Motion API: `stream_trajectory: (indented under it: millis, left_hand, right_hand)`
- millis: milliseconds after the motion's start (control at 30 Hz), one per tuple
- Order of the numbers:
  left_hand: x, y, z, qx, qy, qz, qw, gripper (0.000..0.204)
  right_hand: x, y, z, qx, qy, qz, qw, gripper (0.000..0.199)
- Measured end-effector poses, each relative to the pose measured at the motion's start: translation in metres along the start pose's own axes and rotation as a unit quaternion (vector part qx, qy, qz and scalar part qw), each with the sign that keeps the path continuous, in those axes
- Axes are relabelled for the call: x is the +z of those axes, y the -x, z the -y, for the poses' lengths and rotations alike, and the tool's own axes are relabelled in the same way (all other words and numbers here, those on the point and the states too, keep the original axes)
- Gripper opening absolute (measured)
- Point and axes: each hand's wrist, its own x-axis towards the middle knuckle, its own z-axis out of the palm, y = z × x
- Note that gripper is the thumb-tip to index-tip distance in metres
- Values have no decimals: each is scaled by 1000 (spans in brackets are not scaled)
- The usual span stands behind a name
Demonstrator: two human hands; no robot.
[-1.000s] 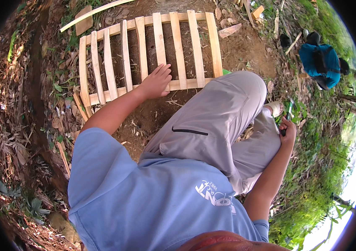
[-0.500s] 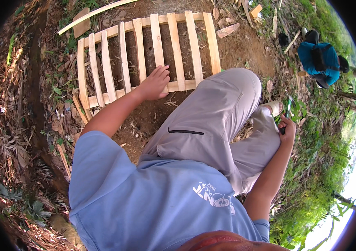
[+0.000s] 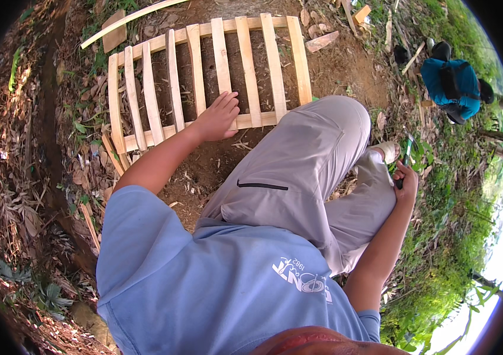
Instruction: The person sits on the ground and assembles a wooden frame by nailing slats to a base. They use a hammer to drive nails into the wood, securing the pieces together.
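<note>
- The fingers (image 3: 229,102) of the left hand (image 3: 217,117), just above the middle of the frame, lie straight and slightly fanned, pressed flat on the pale wooden slatted panel (image 3: 204,77), gripping nothing.
- That palm rests on the panel's near crosspiece, between two upright slats; the bare left forearm runs from it down and left to a light blue T-shirt sleeve (image 3: 139,231), elbow only gently bent.
- The slatted panel lies flat on brown bare soil (image 3: 346,65) across the upper centre of the frame, its slats running away from the person.
- At the right edge of the middle, the right hand (image 3: 406,180) is curled shut around a thin dark-and-green object (image 3: 406,155), too small to identify; its arm stretches up from the lower right, nearly straight.
- Between the arms, a bent leg in grey trousers (image 3: 304,171) fills the centre, its knee touching the panel's near right corner.
- A long pale wooden strip (image 3: 133,19) and a small board offcut (image 3: 113,36) lie at the upper left, beyond the panel.
- A teal and black backpack (image 3: 452,86) sits on grass in the upper right, well apart from both hands.
</note>
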Motion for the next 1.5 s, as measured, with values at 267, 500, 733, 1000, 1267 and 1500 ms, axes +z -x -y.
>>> stream_trajectory:
  millis: [267,500,733,1000,1267,1500]
  left_hand:
    - [3,1,1,1,8,-8,1000,67]
    - [4,1,1,4,-13,-11,1000,67]
    - [4,2,3,4,-9,3,1000,67]
    - [2,2,2,5,-10,4,1000,68]
    - [5,2,0,5,-32,-18,999,66]
    - [4,1,2,5,-30,-11,999,66]
  right_hand:
    - [2,1,0,-6,9,-6,1000,14]
    - [0,0,-1,-1,4,-5,1000,12]
    - [8,4,3,-1,12,-16,1000,14]
    - [2,2,3,6,-17,2,1000,14]
    - [6,4,2,3,-4,-11,1000,15]
    - [9,8,4,-3,-2,-20,1000,13]
